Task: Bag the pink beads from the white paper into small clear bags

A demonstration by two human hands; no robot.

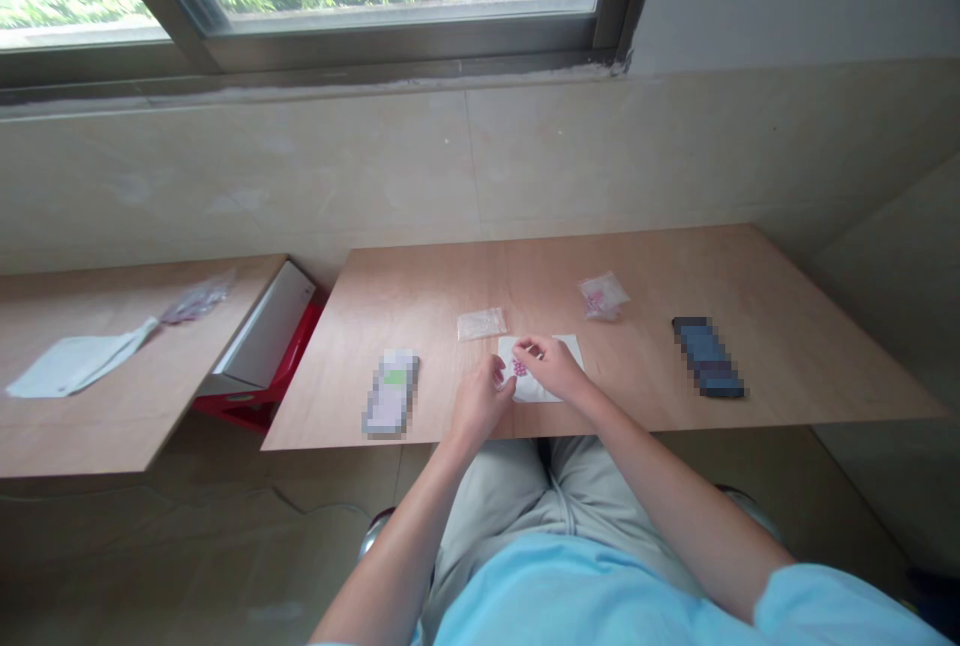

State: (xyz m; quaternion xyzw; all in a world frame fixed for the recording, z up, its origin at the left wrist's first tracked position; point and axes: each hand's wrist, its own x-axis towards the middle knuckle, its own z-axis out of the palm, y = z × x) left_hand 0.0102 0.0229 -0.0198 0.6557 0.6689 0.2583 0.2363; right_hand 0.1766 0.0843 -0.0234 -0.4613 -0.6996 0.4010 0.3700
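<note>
A white square sheet (562, 386) lies near the front edge of the table, with a small cluster of pink beads or dots (519, 367) on it. My left hand (478, 398) rests at the sheet's left side, its thumb and fingers curved and apart around the pink cluster. Over the upper part of the sheet, my right hand (553, 366) has its fingertips pinched together just above the cluster. Whatever those fingertips hold, if anything, is too small to name. Behind the hands lies a flat clear packet (482, 324), and farther right a clear plastic bag (604, 296) with pink pieces inside.
A pixelated phone-like object (391, 394) lies left on the table (675, 266), another dark pixelated one (709, 356) right. Across a gap, a second table (90, 436) bears white papers (79, 364) and a plastic bag (196, 299). A red stool (292, 356) sits between.
</note>
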